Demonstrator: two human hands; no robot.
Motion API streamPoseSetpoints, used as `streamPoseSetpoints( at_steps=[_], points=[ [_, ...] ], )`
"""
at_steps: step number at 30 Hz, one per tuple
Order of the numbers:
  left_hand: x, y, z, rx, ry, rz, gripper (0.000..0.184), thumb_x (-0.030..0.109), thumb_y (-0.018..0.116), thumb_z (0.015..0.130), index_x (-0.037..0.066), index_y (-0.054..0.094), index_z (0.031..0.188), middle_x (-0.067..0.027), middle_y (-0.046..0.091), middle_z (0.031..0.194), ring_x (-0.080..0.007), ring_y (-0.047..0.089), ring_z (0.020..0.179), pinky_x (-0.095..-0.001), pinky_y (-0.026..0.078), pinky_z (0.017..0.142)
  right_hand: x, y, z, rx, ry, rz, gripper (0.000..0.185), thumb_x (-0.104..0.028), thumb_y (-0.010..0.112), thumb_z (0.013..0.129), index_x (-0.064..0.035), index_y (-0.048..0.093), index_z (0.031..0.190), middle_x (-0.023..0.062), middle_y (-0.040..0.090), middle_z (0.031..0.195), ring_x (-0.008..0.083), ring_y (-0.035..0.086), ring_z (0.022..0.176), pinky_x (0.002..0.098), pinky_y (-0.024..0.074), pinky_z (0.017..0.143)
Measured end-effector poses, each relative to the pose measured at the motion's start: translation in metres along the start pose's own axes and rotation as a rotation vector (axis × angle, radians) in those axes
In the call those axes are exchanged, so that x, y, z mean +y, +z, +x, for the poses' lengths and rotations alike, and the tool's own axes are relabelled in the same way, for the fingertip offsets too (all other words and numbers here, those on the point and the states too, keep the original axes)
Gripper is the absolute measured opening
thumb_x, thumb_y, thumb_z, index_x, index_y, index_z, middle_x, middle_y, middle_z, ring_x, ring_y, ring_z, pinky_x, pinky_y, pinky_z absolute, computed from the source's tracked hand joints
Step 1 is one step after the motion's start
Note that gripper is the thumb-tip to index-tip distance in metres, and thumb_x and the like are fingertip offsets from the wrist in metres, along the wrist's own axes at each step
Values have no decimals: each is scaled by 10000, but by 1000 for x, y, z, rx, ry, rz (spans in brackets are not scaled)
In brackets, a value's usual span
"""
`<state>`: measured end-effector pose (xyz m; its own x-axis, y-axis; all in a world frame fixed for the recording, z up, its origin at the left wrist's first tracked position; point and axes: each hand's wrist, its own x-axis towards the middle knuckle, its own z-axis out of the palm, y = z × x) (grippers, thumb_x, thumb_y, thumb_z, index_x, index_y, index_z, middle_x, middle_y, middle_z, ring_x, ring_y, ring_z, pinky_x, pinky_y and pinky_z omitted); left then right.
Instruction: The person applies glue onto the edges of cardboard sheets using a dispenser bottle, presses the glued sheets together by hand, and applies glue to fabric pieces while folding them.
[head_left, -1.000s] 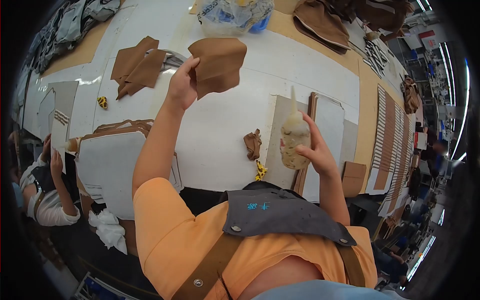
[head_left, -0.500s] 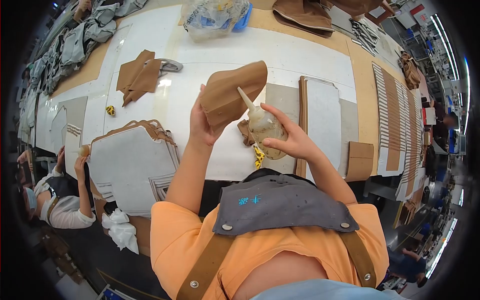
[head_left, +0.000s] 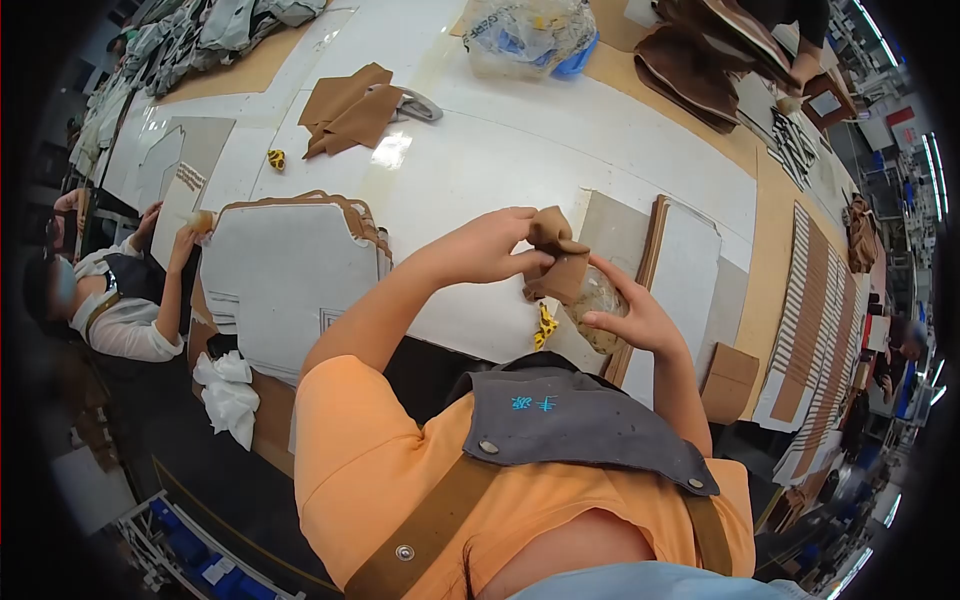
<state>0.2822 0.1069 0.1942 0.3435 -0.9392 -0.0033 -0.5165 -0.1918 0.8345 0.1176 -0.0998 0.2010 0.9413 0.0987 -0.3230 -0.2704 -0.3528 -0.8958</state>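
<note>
My left hand [head_left: 497, 245] is closed on a bent brown leather-like piece [head_left: 562, 275], fingertips pinching its upper part. The piece hangs in front of a cloudy squeeze bottle [head_left: 603, 318] and hides its nozzle. Fingers and thumb of my right hand [head_left: 640, 312] wrap round the bottle's body, which is smeared with dark specks. Just left of the bottle is a yellow item with black spots [head_left: 545, 326]. Beneath both hands lies the white worktable [head_left: 470, 310].
Left of my arm lies a stack of grey-white panels with brown edges [head_left: 295, 275]. Brown pieces [head_left: 350, 108] lie farther back. Right of the bottle is another panel stack [head_left: 675, 270]. A co-worker [head_left: 125, 310] works at the left; another person's arm [head_left: 808, 60] reaches in at far right.
The brown piece, broad and raised before, now looks folded and lower, against the bottle. My left hand has swung right towards my right hand. The view has turned, shifting the table contents.
</note>
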Motion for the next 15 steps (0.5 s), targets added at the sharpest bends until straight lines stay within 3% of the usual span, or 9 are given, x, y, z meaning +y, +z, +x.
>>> streamPoseSetpoints(
  at_steps=[1, 2, 5, 8, 11, 12, 14, 15],
  points=[
    [-11, -3, 0, -81, 22, 8, 299, 144, 616, 812, 22, 572, 1081, -138, 585, 1075, -274, 591, 921, -356, 472, 796, 4, 1, 3, -16, 20, -25, 793, -381, 700, 738, -45, 345, 1362, 214, 469, 1280, 309, 441, 1209, 378, 344, 998],
    [-24, -6, -1, -157, -37, -120, 419, 236, 643, 812, 49, 525, 1167, -139, 573, 1116, -249, 588, 952, -352, 464, 828, 10, 4, 9, -10, 7, -74, 792, -384, 698, 739, -45, 344, 1362, 221, 469, 1277, 316, 442, 1208, 379, 345, 997],
    [-54, -31, 1, -462, -310, -199, 519, 291, 659, 806, 67, 474, 1237, -137, 574, 1140, -227, 588, 947, -328, 467, 825, 24, 11, 24, -2, 6, -189, 791, -387, 692, 744, -44, 340, 1363, 238, 468, 1273, 334, 442, 1207, 380, 348, 995],
    [-105, -76, 5, -307, -544, -70, 522, 389, 631, 808, 60, 526, 1200, -130, 613, 1093, -225, 594, 915, -326, 475, 799, 22, 15, 36, -14, 79, -162, 780, -372, 695, 746, -53, 341, 1364, 231, 474, 1270, 333, 448, 1201, 383, 350, 992],
    [-226, -125, -5, 186, -598, 309, 469, 375, 623, 791, 3, 598, 1076, -181, 603, 1091, -303, 588, 982, -354, 468, 840, 20, 9, 46, 16, 162, -18, 768, -361, 700, 748, -67, 346, 1363, 215, 484, 1264, 318, 452, 1198, 382, 352, 991],
    [-267, -145, -11, 237, -659, 449, 499, 352, 640, 773, 22, 563, 1140, -188, 541, 1193, -329, 537, 1075, -393, 453, 875, 25, 6, 49, 41, 162, -27, 758, -340, 708, 747, -84, 350, 1364, 195, 495, 1252, 294, 462, 1186, 375, 357, 984],
    [-281, -177, -19, 301, -1030, 603, 610, 320, 658, 754, 60, 457, 1268, -178, 393, 1350, -341, 424, 1208, -463, 381, 963, 20, 2, 58, 65, 196, 24, 754, -328, 711, 746, -88, 353, 1364, 186, 494, 1252, 283, 465, 1181, 368, 359, 983],
    [-305, -185, -27, 336, -1100, 646, 689, 323, 670, 745, 83, 379, 1321, -157, 323, 1396, -338, 359, 1255, -495, 330, 995, 19, -1, 62, 78, 215, 49, 752, -323, 713, 745, -90, 354, 1363, 181, 494, 1251, 277, 466, 1178, 365, 360, 982]
  ],
)
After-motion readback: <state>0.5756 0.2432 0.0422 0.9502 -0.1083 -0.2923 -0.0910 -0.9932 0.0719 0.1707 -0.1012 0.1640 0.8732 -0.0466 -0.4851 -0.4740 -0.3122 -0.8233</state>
